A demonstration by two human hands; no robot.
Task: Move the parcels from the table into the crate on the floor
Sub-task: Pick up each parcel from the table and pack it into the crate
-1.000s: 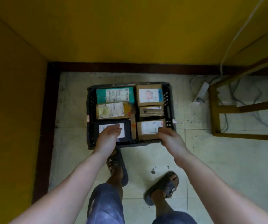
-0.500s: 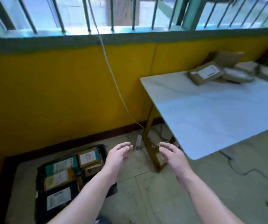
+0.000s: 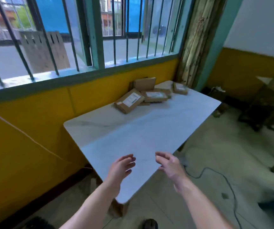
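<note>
Several brown cardboard parcels lie in a loose pile at the far end of the white table point(image 3: 133, 134), by the yellow wall. The nearest parcel point(image 3: 129, 100) is flat with a white label; another labelled one point(image 3: 155, 96) lies behind it, one point(image 3: 145, 83) leans against the wall, and a small one point(image 3: 180, 88) sits at the far right. My left hand point(image 3: 122, 167) and my right hand point(image 3: 170, 164) hover empty over the table's near corner, fingers relaxed, palms facing each other. The crate is out of view.
A barred window runs above the yellow wall. A white cord point(image 3: 25, 136) hangs down the wall at left. A dark cable point(image 3: 222, 176) snakes over the floor right of the table. Dark furniture point(image 3: 263, 104) stands at the far right. My shoe point(image 3: 149, 223) shows at the bottom.
My hands left the parcels in the crate and rose empty. My view swung up and right from the crate to the table; the crate dropped out of sight.
</note>
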